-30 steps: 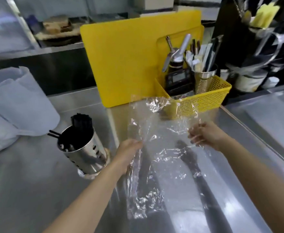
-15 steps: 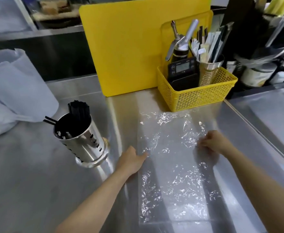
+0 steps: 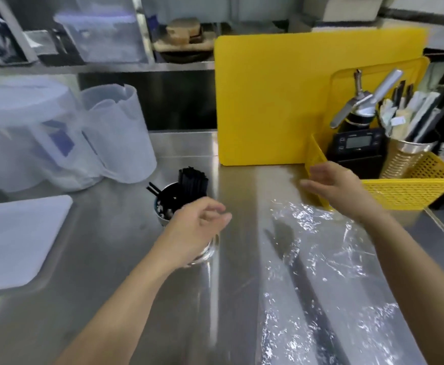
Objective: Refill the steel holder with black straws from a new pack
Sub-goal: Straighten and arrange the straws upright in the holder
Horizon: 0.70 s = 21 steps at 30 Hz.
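Note:
The steel holder point(image 3: 164, 206) stands on the steel counter, a bundle of black straws point(image 3: 192, 183) sticking out of it. My left hand point(image 3: 193, 230) hovers in front of the holder and covers most of it, fingers loosely curled, holding nothing. The empty clear plastic wrapper point(image 3: 328, 262) lies flat on the counter to the right. My right hand point(image 3: 339, 184) is raised above the wrapper's far end, fingers spread and relaxed, just in front of the yellow basket.
A yellow basket point(image 3: 410, 191) with a scale, a steel cup of utensils and a dispenser stands at the right, a yellow cutting board point(image 3: 268, 101) behind it. Translucent plastic jugs point(image 3: 118, 133) stand at the left, a white board point(image 3: 15, 241) before them.
Both hands have let go of the wrapper, which now lies flat. My left hand moved left to the holder. My right hand lifted toward the basket. The view swung left.

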{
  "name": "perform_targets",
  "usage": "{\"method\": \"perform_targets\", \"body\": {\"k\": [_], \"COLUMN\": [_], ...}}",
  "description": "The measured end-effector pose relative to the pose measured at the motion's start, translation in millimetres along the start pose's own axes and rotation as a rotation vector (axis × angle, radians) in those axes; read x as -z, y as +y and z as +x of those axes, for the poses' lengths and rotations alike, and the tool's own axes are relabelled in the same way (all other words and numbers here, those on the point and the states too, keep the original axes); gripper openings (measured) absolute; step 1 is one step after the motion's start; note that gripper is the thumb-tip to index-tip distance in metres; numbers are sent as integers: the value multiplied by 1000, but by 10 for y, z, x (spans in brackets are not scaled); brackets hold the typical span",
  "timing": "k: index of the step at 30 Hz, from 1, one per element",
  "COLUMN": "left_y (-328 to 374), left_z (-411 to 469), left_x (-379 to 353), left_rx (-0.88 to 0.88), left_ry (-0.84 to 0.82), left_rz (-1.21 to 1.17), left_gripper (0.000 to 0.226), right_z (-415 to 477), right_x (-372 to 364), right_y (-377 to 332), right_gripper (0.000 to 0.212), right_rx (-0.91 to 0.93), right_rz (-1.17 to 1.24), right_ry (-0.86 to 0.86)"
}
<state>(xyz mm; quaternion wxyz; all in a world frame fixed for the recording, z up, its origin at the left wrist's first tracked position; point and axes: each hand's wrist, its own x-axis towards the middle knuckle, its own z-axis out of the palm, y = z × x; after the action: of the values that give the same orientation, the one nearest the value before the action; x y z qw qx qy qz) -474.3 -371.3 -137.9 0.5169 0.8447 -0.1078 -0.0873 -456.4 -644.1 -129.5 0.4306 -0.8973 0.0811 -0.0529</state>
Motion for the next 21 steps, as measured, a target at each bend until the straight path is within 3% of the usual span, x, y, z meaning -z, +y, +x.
{"method": "perform_targets", "body": {"k": [1, 3, 7, 9, 10, 12, 14, 16, 21], "left_y": [40, 78, -87, -287, -388, -588, -698, -744, -771], "left_z": [-38, -105, -166, -135, -106, -36, 47, 155, 460], "left_x": [98, 273, 529, 621, 653, 707, 732, 737, 812], "left_rx": [-47, -119, -179, -136, -71, 80, 178, 199, 222], "left_ry": [69, 251, 729, 798, 747, 509, 270, 112, -5], "left_rz": [-71, -172, -273, -255, -252, -194, -130, -103, -48], "left_gripper": [2, 11, 21, 13, 21, 63, 89, 94, 86], "right_z": [42, 110, 198, 245, 270, 323, 376, 424, 468], "right_x": [-112, -362, -846, -1044, -1127, -1269, -1370, -1430, -1449], "right_y": [-131, -350, -630, -694, -720, -759, -794, -833, -912], "right_gripper": [49, 53, 69, 82, 88, 96, 92, 80, 57], "right_rx": [32, 71, 154, 164, 153, 124, 102, 83, 116], "right_rz": [85, 193, 209, 197, 199, 210, 222, 256, 269], "right_ry": [-49, -171, -404, -522, -568, -623, -641, -636, -656]}}
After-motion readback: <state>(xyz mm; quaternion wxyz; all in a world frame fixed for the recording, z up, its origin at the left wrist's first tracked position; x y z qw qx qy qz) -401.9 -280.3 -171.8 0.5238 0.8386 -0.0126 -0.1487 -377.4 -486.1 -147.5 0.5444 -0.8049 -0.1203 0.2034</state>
